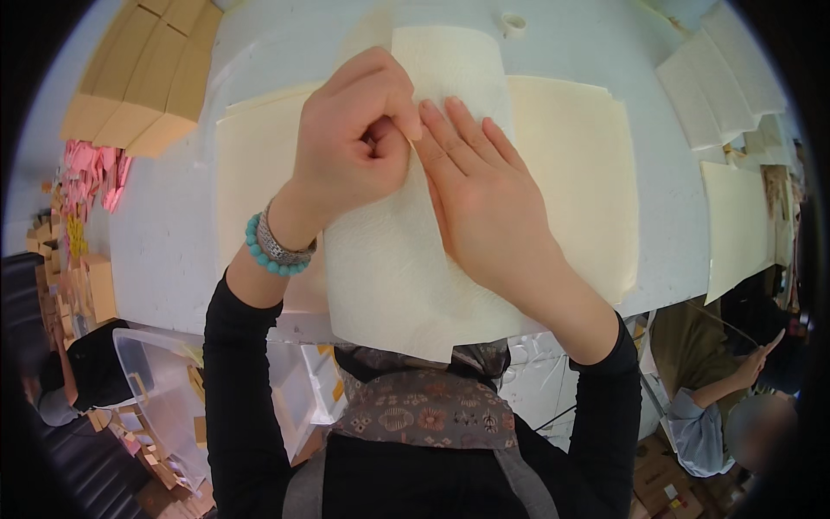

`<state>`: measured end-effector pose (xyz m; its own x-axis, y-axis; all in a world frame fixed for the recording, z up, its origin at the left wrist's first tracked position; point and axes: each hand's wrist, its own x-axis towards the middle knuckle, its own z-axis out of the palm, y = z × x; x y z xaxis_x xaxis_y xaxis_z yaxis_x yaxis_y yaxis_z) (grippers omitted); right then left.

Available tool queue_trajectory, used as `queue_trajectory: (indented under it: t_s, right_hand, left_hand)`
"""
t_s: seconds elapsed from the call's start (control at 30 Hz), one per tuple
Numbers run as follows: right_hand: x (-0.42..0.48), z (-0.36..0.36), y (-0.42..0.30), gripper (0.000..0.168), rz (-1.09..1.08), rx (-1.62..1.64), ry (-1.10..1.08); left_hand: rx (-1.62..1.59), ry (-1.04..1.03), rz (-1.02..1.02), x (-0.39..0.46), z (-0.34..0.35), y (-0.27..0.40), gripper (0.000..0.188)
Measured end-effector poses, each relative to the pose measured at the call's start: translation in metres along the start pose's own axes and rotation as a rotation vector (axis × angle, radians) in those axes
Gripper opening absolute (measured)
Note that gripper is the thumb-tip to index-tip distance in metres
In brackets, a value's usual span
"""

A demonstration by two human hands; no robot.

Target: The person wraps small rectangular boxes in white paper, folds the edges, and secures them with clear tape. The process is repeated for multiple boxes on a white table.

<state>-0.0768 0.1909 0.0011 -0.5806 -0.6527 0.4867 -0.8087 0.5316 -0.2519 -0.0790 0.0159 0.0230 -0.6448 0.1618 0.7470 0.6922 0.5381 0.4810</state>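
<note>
A white, textured sheet of paper point(389, 279), partly folded over itself, lies before me and hangs past the table's near edge. Thumb and curled fingers of my left hand point(353, 136) pinch the edge of its fold near the middle. Close beside it, my right hand point(486, 194) rests flat on the sheet, palm down, fingers pointing away from me. Beneath the white sheet is a stack of cream paper sheets point(574, 188), showing on both sides. My hands hide part of the fold.
A tape roll point(514, 25) lies at the far side of the white table point(162, 214). Cardboard boxes point(146, 78) stand far left, beside pink pieces point(94, 168). White stacked material point(723, 78) sits far right. People work at left point(91, 370) and right point(700, 428); a clear plastic bin point(159, 383) is below left.
</note>
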Motion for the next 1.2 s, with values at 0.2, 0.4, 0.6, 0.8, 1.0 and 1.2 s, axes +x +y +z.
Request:
queue_trajectory:
  t_s: [0.2, 0.4, 0.6, 0.8, 1.0, 1.2]
  right_hand:
    - [0.0, -0.009, 0.006, 0.036, -0.093, -0.023, -0.115]
    - [0.017, -0.018, 0.037, 0.034, 0.1, 0.645, -0.216]
    - [0.003, 0.002, 0.027, 0.051, 0.283, 0.768, 0.253]
    - [0.005, -0.01, 0.023, 0.052, 0.356, 0.807, 0.061]
    - [0.005, -0.009, 0.023, 0.051, 0.378, 0.823, 0.074]
    - [0.006, -0.004, 0.02, 0.054, 0.368, 0.837, 0.101]
  left_hand:
    - [0.201, -0.061, 0.106, 0.002, 0.011, 0.0, 0.02]
    - [0.338, -0.085, 0.097, -0.003, 0.015, 0.004, 0.02]
    - [0.444, -0.139, 0.157, 0.0, 0.024, 0.004, 0.026]
    - [0.399, -0.153, 0.1, -0.001, 0.02, 0.003, 0.022]
    - [0.362, -0.169, 0.122, 0.0, 0.023, 0.001, 0.023]
    - [0.393, -0.3, 0.083, -0.001, 0.024, -0.002, 0.014]
